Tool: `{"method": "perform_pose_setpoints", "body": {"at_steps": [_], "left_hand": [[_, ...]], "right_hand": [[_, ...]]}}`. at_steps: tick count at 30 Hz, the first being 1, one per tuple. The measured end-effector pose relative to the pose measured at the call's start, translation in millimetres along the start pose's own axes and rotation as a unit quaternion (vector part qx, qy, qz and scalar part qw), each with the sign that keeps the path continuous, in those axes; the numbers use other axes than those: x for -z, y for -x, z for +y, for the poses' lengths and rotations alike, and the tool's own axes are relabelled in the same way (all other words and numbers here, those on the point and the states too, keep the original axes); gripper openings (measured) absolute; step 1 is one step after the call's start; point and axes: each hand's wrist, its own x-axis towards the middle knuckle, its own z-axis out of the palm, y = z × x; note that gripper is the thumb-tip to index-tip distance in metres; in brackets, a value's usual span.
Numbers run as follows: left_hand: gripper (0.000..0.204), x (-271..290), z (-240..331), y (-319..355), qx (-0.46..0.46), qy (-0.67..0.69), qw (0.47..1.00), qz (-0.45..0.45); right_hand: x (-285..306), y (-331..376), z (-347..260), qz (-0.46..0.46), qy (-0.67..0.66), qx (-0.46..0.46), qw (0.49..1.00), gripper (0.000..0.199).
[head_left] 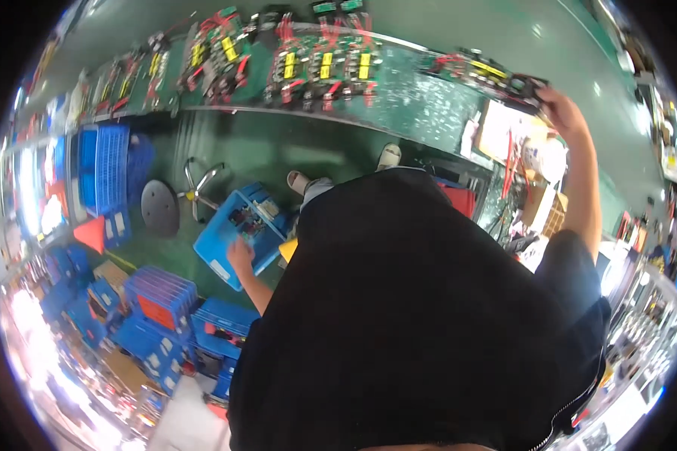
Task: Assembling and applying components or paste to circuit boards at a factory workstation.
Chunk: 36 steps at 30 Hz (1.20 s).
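Note:
My right hand reaches out to the far right of the bench, its fingers closed at the black end of a circuit board with red wires and a yellow component. That board lies along the bench edge. Low on the left, my left hand is over the near side of a blue plastic bin; motion smears its fingers. Inside the bin are several dark electronic parts. Several more circuit boards with yellow components and red wires stand in a row on the green bench.
A stool with a round dark seat lies beside the bin. Blue crates and baskets fill the left side. Cartons, red cables and a white roundish item crowd the bench's right end. My feet are under the bench edge.

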Motion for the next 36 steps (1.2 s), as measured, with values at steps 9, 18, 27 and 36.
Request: {"method": "perform_pose_setpoints", "body": {"at_steps": [9, 18, 27, 36], "left_hand": [[0.028, 57, 219, -20, 0.043, 0.349, 0.929, -0.116], [0.032, -1, 89, 99, 0.202, 0.308, 0.892, 0.261], [0.033, -154, -55, 252, 0.582, 0.454, 0.503, 0.450], [0.025, -162, -102, 188, 0.635, 0.485, 0.474, 0.370]], "right_hand": [[-11, 61, -131, -0.019, -0.145, 0.100, 0.984, 0.033], [-431, 107, -261, -0.360, 0.202, 0.327, 0.850, 0.039], [-891, 178, -12, -0.610, 0.348, -0.023, 0.711, 0.016], [-1083, 127, 471, -0.479, 0.310, -0.252, 0.782, 0.014]]}}
